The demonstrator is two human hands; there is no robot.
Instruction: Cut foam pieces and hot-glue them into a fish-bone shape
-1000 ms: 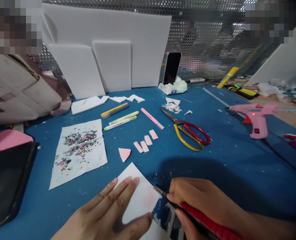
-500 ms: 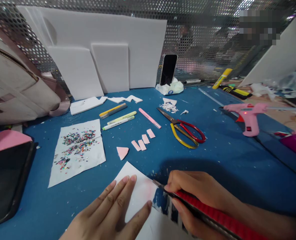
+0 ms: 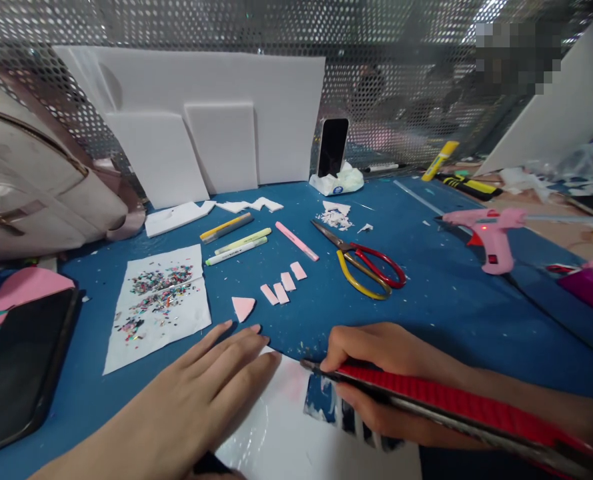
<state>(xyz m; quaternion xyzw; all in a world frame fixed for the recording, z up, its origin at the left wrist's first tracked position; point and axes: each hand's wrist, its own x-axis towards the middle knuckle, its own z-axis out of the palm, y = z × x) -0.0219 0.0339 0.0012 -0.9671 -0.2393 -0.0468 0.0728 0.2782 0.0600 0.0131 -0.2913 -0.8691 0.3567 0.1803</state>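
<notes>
My left hand lies flat with fingers stretched out, pressing down a white foam sheet on the blue table. My right hand is closed around a red utility knife, its blade tip touching the sheet's upper edge beside my left fingertips. A cut strip with blue showing through lies under the blade. Small pink foam pieces and a pink triangle lie just beyond my hands.
Red and yellow scissors, markers, a pink pen, a paper with glitter bits, a pink glue gun, a propped phone, white foam boards, a bag and a black case.
My left hand slid up over the sheet's far corner. The right hand and knife shifted up and left a little. The view tilted downward.
</notes>
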